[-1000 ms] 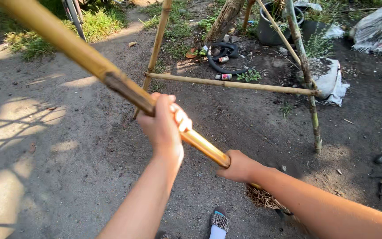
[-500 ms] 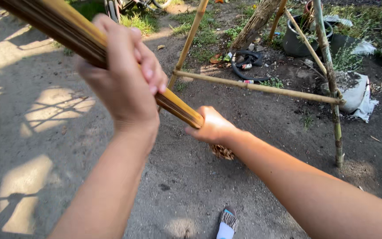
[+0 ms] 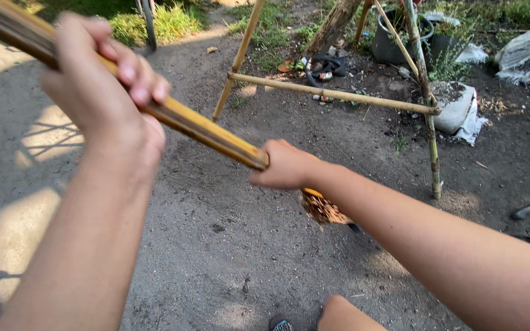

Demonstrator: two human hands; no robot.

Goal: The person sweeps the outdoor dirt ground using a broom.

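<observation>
Bamboo pole (image 3: 203,130) is being held in both hands, running as one straight line from the upper left, past the left hand (image 3: 102,92), down to the right hand (image 3: 286,165) near the middle of the view. The long axis is slanting — high end behind and above the left hand, low end pointing down and away beyond the right hand toward the dirt ground (image 3: 216,245). Just past the right hand, a frayed brown bundle (image 3: 323,209) is showing at the low end, near the ground; whether it is touching the dirt cannot be told.

Left hand is closing fully around the shaft, fingers curling over the top. Right hand is wrapping the shaft lower down, fist-like, well apart from the left.

Handling, as a judgement: the shaft is looking stiff and straight, with no visible sag between the hands — probably light for its length. The yellow skin is appearing smooth, so likely a little slippery; a full wrap is seeming sounder than a fingertip hold. Two spaced holds, one high and one low, are giving leverage over the low end.

Beyond the right hand, a frame of lashed bamboo sticks (image 3: 338,95) is standing on the ground, with a dark pot (image 3: 394,46) behind it.
</observation>
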